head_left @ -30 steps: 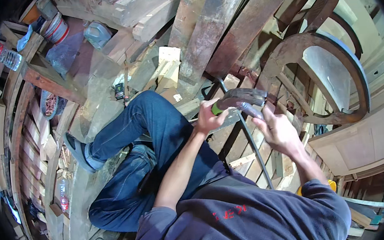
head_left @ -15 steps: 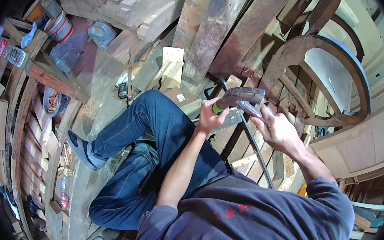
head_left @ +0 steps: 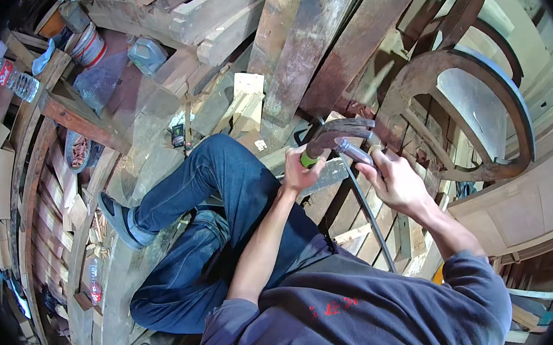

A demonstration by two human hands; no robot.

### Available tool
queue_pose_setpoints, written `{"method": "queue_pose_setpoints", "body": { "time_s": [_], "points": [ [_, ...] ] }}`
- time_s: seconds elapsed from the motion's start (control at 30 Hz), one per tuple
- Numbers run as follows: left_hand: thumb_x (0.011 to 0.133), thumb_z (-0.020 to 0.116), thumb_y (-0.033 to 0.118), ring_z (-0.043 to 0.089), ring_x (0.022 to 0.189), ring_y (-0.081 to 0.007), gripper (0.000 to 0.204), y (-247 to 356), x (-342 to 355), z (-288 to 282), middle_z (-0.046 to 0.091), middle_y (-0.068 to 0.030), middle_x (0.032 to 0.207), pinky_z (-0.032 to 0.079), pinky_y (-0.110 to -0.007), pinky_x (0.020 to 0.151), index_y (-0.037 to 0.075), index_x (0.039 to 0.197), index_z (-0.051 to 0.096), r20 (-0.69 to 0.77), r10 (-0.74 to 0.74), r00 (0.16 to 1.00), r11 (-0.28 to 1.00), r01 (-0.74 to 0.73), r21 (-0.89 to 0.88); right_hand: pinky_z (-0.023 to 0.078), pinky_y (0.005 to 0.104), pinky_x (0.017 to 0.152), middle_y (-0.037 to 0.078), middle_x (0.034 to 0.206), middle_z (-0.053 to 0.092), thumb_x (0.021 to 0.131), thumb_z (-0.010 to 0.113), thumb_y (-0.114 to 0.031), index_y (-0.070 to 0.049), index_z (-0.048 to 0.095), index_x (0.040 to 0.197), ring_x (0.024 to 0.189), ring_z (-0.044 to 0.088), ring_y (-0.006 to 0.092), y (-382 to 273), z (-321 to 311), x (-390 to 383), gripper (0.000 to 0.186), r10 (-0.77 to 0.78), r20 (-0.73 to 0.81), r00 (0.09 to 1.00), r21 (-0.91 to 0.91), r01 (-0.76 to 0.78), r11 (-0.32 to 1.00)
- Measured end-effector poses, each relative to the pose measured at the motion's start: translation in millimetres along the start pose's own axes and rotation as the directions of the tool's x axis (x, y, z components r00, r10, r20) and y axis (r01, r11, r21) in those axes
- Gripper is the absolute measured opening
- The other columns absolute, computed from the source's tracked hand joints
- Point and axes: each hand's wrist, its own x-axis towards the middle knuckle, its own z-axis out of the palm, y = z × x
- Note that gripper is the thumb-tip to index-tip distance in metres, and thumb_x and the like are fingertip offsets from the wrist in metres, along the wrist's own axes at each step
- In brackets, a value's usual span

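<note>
My left hand (head_left: 299,170) is closed on the green grip of a tool (head_left: 309,158) with a curved, dark metal part (head_left: 341,127) that reaches rightward. My right hand (head_left: 389,182) is closed round a grey-purple cylindrical tool (head_left: 355,152), whose upper end touches or lies very near the curved part; I cannot tell exactly what it is. Behind and below both tools a long thin metal bar (head_left: 369,214) slants over wooden slats. My bent legs (head_left: 198,179) in jeans are at the left of my hands.
Thick planks (head_left: 305,45) lie above my hands, with curved wooden frames (head_left: 491,108) at the right. A pale curved panel (head_left: 516,207) is at lower right. A water bottle (head_left: 17,80), a bucket (head_left: 88,44), a jug (head_left: 146,56) and wood offcuts (head_left: 244,103) surround me.
Both hands and their tools have shifted slightly to the left, with the curved metal part a little higher. The grips look the same. My knee sits slightly lower in the view.
</note>
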Motion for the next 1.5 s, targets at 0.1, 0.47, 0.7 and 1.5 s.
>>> {"method": "queue_pose_setpoints", "body": {
  "time_s": [0.1,0.47,0.7,1.5],
  "points": [
    [0.07,0.066,0.01,0.051,0.046,-0.0209,0.017,-2.7,-7.5,-1.8,0.05,-0.0109,0.053,0.04,-0.033,0.048,0.002,0.063,0.052,0.028,-0.116,0.993,0.993,0.116,0.004,0.044,0.0456,0.048,0.02,0.055,0.052,0.097,0.051,-0.037,-0.003,0.046,0.085,0.053,0.058,0.04,-6.7,-13.7,3.0,0.036,0.016,-0.094,0.995,0.078,-0.008,0.997],
    [0.068,0.068,0.014,0.051,0.048,-0.0238,0.019,-18.2,-14.2,-4.7,0.051,-0.0104,0.054,0.038,-0.034,0.049,0.004,0.063,0.053,-0.069,-0.049,0.996,0.998,0.051,0.033,0.045,0.0461,0.056,0.024,0.062,0.056,0.096,0.051,-0.04,0.0,0.051,0.085,0.06,0.06,0.0408,11.5,10.0,-2.1,0.042,0.082,0.022,0.996,0.093,-0.084,0.992],
    [0.068,0.064,0.007,0.049,0.046,-0.0112,0.018,-14.0,-10.5,-20.5,0.051,-0.0026,0.05,0.036,-0.028,0.046,0.004,0.057,0.05,-0.039,-0.152,0.988,0.976,0.143,-0.167,0.041,0.0406,0.059,0.016,0.061,0.048,0.097,0.045,-0.047,0.005,0.053,0.079,0.059,0.047,0.0192,46.3,71.5,25.0,0.056,0.323,-0.008,0.946,0.514,-0.273,0.813],
    [0.074,0.046,0.005,0.024,0.036,-0.0084,0.015,0.0,17.5,-103.2,0.031,0.0004,0.047,0.023,-0.025,0.036,0.007,0.063,0.035,0.005,-0.2,0.98,0.601,0.126,-0.789,0.031,0.0316,0.036,0.001,0.052,0.04,0.097,0.046,-0.049,0.001,0.052,0.075,0.041,0.04,0.01,85.8,156.7,20.9,0.055,0.471,0.356,0.807,0.614,-0.582,0.533]
  ]
}}
